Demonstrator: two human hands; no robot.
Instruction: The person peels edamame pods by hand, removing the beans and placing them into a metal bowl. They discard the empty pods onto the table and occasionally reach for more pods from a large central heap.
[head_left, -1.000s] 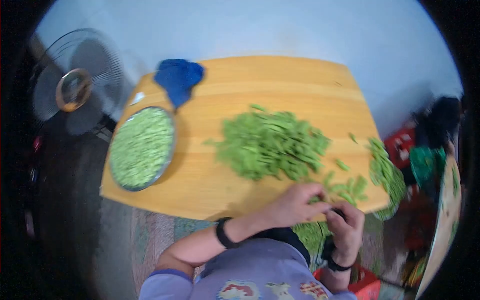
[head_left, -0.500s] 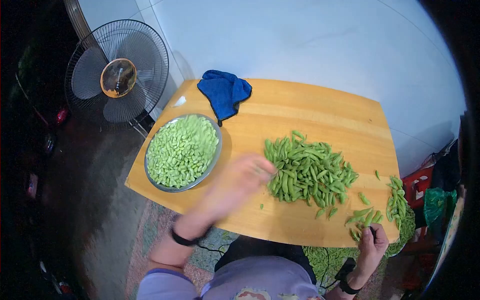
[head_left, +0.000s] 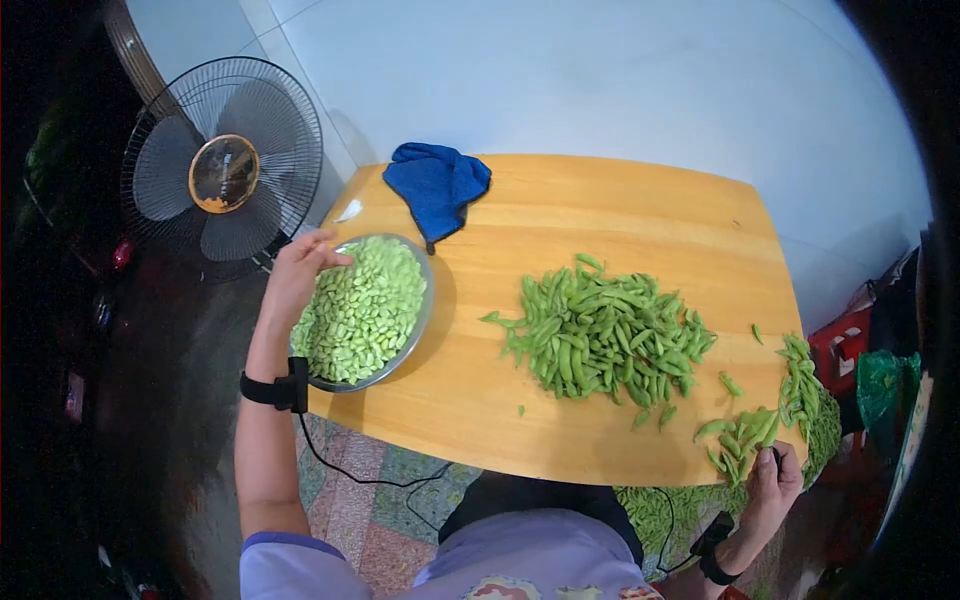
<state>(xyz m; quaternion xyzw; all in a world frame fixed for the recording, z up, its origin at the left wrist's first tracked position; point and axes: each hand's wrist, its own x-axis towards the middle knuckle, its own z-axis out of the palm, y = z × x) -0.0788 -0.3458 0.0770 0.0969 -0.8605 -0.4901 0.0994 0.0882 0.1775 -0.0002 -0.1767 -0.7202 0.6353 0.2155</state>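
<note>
My left hand is over the far left rim of a round metal bowl, its fingers apart and nothing visible in them. Pale green shelled beans fill the bowl. At the table's near right corner my right hand is closed on a green bean pod, with a small black piece showing at the thumb. A few loose pods lie just beside that hand. The large heap of unshelled pods spreads over the middle of the wooden table.
A blue cloth lies at the table's back left, near a small white scrap. A floor fan stands to the left. More pods lie at the right edge, and a mass of pods is below the table. Cables hang from both wristbands.
My left hand has swung left from the pod heap to the bowl. My right hand stays at the corner with a pod. The view has shifted slightly.
</note>
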